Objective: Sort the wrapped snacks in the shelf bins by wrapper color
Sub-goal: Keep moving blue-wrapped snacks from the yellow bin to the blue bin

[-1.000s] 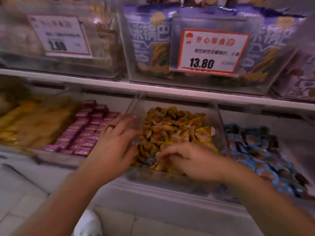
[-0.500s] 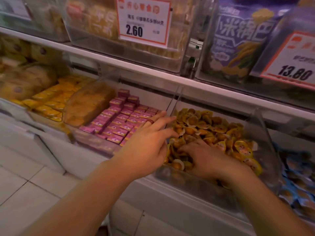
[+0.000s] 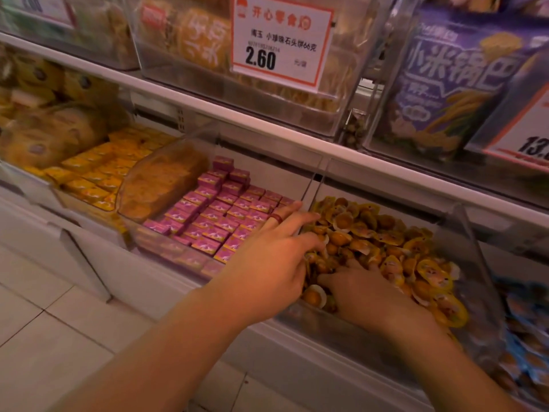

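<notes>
Shelving: a white shelf rail [image 3: 267, 126] runs across the store wall, clear bins above and below it, pale floor tiles [image 3: 44, 337] beneath.
Upper bins: a clear bin with pale biscuit packs carries a price card [image 3: 280, 40] reading 2.60; to its right stand purple snack bags [image 3: 454, 84] behind another card, only partly in view.
Far-left lower bins: blurred tan wrapped cakes [image 3: 44, 135], then flat orange packets [image 3: 98, 171] laid in rows.
Pink bin: small pink wrapped blocks [image 3: 219, 209] stacked in neat rows, just left of a clear divider wall.
Yellow bin: the clear bin [image 3: 463, 248] holds a loose heap of yellow wrapped snacks [image 3: 386, 242], round with orange centres; both hands are in its front-left corner.
Blue bin: blue wrapped snacks [image 3: 525, 331] at the far right edge, blurred.
Left hand [image 3: 273, 263]: reaches over the bin's front-left edge, fingers straight and spread, tips touching the yellow pile; a dark red ring [image 3: 277, 217] sits on one finger. Relaxed, gripping nothing I can see.
Right hand [image 3: 368, 295]: palm down in the pile, fingertips buried among the wrappers; whether it grasps one I cannot tell.
</notes>
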`<state>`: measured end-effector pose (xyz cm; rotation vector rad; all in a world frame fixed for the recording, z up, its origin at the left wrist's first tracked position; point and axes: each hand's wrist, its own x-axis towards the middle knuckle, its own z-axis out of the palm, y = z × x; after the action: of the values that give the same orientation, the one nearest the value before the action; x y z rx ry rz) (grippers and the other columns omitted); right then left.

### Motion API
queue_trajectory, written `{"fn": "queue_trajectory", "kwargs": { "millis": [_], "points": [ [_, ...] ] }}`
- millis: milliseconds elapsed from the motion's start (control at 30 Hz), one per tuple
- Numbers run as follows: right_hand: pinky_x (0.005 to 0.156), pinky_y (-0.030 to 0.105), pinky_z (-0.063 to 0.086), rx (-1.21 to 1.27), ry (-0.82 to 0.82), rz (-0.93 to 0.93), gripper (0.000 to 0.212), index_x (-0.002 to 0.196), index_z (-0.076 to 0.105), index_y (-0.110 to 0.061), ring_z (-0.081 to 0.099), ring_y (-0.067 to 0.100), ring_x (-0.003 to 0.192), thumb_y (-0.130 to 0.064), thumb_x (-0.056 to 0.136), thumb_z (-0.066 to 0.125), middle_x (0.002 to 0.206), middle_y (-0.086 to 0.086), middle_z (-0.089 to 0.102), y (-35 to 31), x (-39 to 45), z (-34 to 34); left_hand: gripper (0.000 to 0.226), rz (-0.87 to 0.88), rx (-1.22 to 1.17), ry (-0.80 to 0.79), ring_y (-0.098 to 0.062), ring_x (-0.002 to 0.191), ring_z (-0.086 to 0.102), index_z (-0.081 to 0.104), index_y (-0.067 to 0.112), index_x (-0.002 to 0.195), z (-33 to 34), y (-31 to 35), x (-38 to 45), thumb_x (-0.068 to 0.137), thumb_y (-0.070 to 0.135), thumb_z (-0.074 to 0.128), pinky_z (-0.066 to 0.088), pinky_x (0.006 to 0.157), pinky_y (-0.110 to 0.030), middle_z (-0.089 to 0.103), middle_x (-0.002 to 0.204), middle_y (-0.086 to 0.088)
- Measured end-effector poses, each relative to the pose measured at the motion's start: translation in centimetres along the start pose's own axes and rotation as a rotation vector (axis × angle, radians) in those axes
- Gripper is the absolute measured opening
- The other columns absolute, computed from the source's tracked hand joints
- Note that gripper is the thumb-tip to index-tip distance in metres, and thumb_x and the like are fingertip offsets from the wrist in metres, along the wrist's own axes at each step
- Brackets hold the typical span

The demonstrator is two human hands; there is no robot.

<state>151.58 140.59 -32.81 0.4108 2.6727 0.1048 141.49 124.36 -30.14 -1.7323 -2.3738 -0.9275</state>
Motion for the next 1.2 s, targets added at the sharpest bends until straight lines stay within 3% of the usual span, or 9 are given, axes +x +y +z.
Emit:
{"fn": "queue_trajectory", "kwargs": {
  "millis": [100,233,467,600,733,867,967,1067,1200],
  "points": [
    [0.089,0.044,0.047,0.159,0.079,-0.105,0.019,0.098,0.062,-0.033,0.056,0.023,0.104,-0.047,0.089,0.053,0.106,0.0,0.067,-0.1,0.1,-0.1,0.036,-0.013,0.005,0.021,-0.019,0.148,0.017,0.068,0.027,0.116,0.5,0.3,0.2,0.088,0.01,0.053,0.031,0.115,-0.039,0.043,0.148,0.006],
    [0.072,0.044,0.054,0.436,0.115,-0.203,0.023,0.086,0.068,-0.023,0.064,0.016,0.077,-0.046,0.086,0.063,0.084,-0.003,0.069,0.2,-0.1,-0.1,0.034,-0.021,0.012,0.049,-0.021,0.146,0.021,0.07,0.026,0.113,1.0,0.3,0.5,0.087,0.009,0.054,0.031,0.115,-0.038,0.05,0.142,0.007],
    [0.085,0.017,0.049,1.087,0.455,-0.147,0.026,0.104,0.074,-0.026,0.066,-0.002,0.097,-0.019,0.08,0.081,0.102,-0.011,0.075,5.0,-2.7,-1.8,0.028,0.031,-0.021,0.255,-0.023,0.126,0.052,0.071,0.02,0.105,1.3,1.5,1.6,0.086,0.014,0.052,0.044,0.095,-0.042,0.062,0.124,0.002],
    [0.095,0.033,0.054,1.468,0.615,-0.099,0.028,0.11,0.072,-0.015,0.068,0.015,0.102,-0.008,0.083,0.075,0.108,0.003,0.075,5.8,-4.1,-1.5,0.034,0.048,-0.238,0.286,-0.009,0.117,0.054,0.06,0.026,0.122,3.6,4.4,2.5,0.09,0.024,0.05,0.047,0.095,-0.033,0.053,0.129,0.01],
    [0.087,0.023,0.052,1.294,0.671,-0.147,0.029,0.109,0.071,-0.013,0.068,0.009,0.098,0.001,0.084,0.071,0.104,0.001,0.075,6.1,-5.3,-0.6,0.046,-0.22,-0.706,0.174,-0.004,0.116,0.058,0.052,0.029,0.133,6.2,6.4,3.8,0.089,0.038,0.064,0.05,0.096,-0.029,0.057,0.128,0.011],
    [0.082,0.024,0.054,1.169,0.742,-0.067,0.033,0.107,0.07,-0.024,0.069,0.008,0.094,0.0,0.084,0.07,0.1,-0.003,0.075,6.1,-6.0,0.3,0.021,-0.279,-0.79,0.119,0.003,0.089,0.068,0.07,0.024,0.11,7.1,6.7,5.0,0.09,0.021,0.071,0.048,0.073,-0.01,0.074,0.095,0.016],
    [0.088,0.021,0.052,1.154,0.801,-0.003,0.041,0.109,0.067,-0.034,0.065,-0.002,0.1,-0.006,0.081,0.074,0.106,-0.015,0.071,5.8,-5.9,0.9,0.009,-0.385,-0.935,0.166,-0.008,0.078,0.071,0.072,0.018,0.098,7.5,6.6,5.4,0.093,0.015,0.066,0.056,0.064,-0.021,0.076,0.087,0.004],
    [0.091,0.018,0.049,1.102,0.871,0.044,0.037,0.114,0.066,-0.034,0.061,-0.007,0.104,-0.015,0.084,0.074,0.109,-0.023,0.068,5.8,-5.9,1.1,0.012,-0.587,-1.111,0.158,-0.028,0.082,0.073,0.069,0.011,0.102,7.6,6.2,5.8,0.096,0.017,0.061,0.057,0.061,-0.031,0.075,0.092,-0.012],
    [0.108,0.028,0.04,1.017,0.77,0.075,0.047,0.137,0.053,-0.036,0.048,0.0,0.126,-0.04,0.092,0.064,0.135,-0.015,0.056,5.3,-5.6,1.5,0.013,-0.733,-1.275,0.04,-0.02,0.067,0.065,0.07,0.016,0.102,7.9,6.1,6.0,0.097,0.019,0.059,0.048,0.054,-0.029,0.074,0.087,-0.011]
  ]
}}
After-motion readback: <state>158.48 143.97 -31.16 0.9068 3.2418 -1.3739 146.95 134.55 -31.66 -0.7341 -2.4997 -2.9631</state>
